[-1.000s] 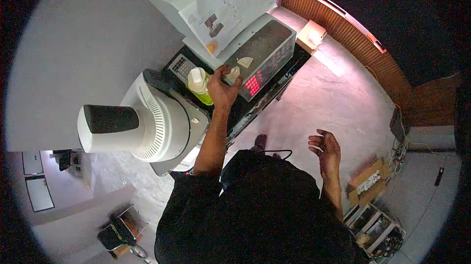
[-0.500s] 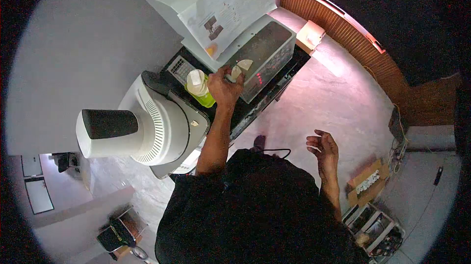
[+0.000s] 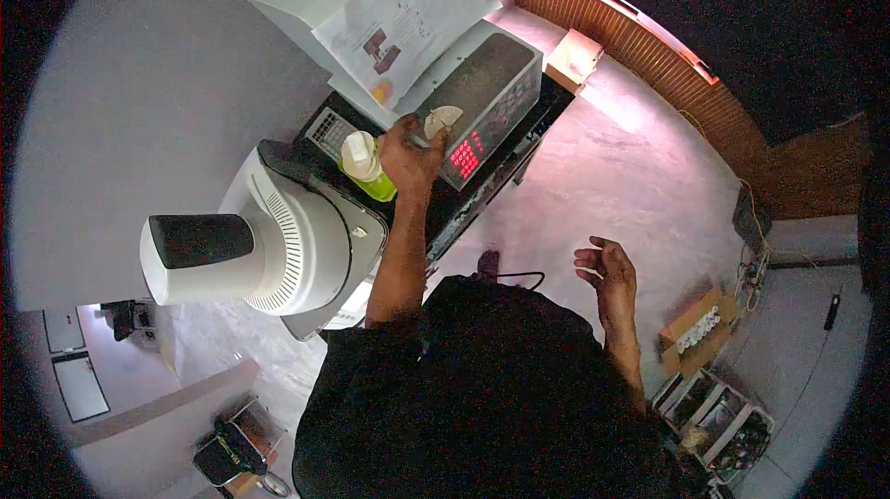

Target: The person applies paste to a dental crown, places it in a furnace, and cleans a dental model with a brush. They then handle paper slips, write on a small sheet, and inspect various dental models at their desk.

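Note:
My left hand (image 3: 413,159) reaches over the black bench top, its fingers closed at the near edge of a pale, flat broken piece (image 3: 443,119). That piece lies on the dark top of a grey box-shaped device (image 3: 489,82) with lit red digits on its front. Close beside my left hand, a white-lidded container (image 3: 360,151) stands in a bright green holder (image 3: 380,188). My right hand (image 3: 609,275) hangs over the floor on the right, fingers apart and curved, holding nothing.
A large white rounded machine (image 3: 301,240) stands at the left. Behind the device is a grey housing with a printed sheet (image 3: 399,31). An open cardboard box (image 3: 695,337) and a metal rack (image 3: 718,425) are at the lower right; a carton (image 3: 575,59) lies farther back.
The whole view has shifted slightly. My left hand stays at the pale piece, and more red digits show on the device. My right hand has barely moved.

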Tool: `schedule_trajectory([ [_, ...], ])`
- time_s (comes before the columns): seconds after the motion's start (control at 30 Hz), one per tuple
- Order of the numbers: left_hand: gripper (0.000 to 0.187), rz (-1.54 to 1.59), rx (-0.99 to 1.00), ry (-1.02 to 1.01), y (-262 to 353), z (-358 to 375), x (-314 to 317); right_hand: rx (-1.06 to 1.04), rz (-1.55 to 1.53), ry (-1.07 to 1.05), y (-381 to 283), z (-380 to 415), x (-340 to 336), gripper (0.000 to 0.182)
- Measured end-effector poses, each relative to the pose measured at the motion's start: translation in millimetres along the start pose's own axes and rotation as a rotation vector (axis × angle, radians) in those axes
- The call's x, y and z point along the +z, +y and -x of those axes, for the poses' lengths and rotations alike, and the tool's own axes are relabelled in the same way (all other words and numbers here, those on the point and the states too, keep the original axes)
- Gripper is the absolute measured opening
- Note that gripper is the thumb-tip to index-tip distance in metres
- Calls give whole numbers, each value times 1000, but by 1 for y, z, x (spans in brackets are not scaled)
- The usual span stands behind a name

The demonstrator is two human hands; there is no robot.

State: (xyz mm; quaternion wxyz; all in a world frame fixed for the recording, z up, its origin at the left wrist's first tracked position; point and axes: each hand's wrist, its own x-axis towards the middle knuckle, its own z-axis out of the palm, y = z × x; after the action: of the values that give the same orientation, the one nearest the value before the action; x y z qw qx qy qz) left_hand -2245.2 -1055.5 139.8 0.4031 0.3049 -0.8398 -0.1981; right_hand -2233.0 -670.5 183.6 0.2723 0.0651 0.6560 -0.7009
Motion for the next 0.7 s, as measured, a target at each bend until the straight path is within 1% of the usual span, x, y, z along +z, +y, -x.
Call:
schedule_trajectory([
  [0.03,48,0,-21,-3,3,2,-7,1,0,1,0,1,0,49],
  [0.1,38,117,-24,72,4,6,-21,6,1,1,-2,4,0,48],
  [0.13,33,175,-26,111,7,10,-28,7,5,-9,-2,5,-1,45],
  [0.17,29,137,-64,19,12,19,-39,9,9,-20,-1,6,-2,42],
  [0.2,28,100,-103,-73,29,26,-62,10,13,-32,-1,8,-2,39],
  [0.23,30,66,-141,-161,41,38,-78,-83,119,-53,5,9,-2,35],
  [0.3,43,165,-117,-417,44,70,-88,-275,334,-95,18,11,2,30],
  [0.33,41,152,-145,-622,49,88,-88,-401,472,-166,9,19,8,32],
  [0.37,40,138,-173,-826,55,107,-85,-619,656,-238,-4,25,17,36],
  [0.4,39,140,-37,-885,62,130,-76,-836,837,-313,-11,30,29,41],
  [0.43,39,149,99,-934,69,154,-68,-874,816,-432,-10,33,40,45],
  [0.47,31,182,153,-921,74,185,-60,-909,792,-552,-6,36,50,49],
  [0.5,26,297,99,-698,80,226,-45,-939,885,-553,0,39,59,50],
  [0.53,24,434,75,-374,86,267,-27,-971,979,-552,8,41,67,50],
  [0.57,26,507,59,-137,90,292,-19,-1004,1073,-550,16,42,69,50],
  [0.67,25,335,-26,-677,92,268,-81,-976,993,-594,36,40,65,47],
  [0.7,24,274,-64,-861,94,266,-101,-898,886,-595,43,44,61,46],
])
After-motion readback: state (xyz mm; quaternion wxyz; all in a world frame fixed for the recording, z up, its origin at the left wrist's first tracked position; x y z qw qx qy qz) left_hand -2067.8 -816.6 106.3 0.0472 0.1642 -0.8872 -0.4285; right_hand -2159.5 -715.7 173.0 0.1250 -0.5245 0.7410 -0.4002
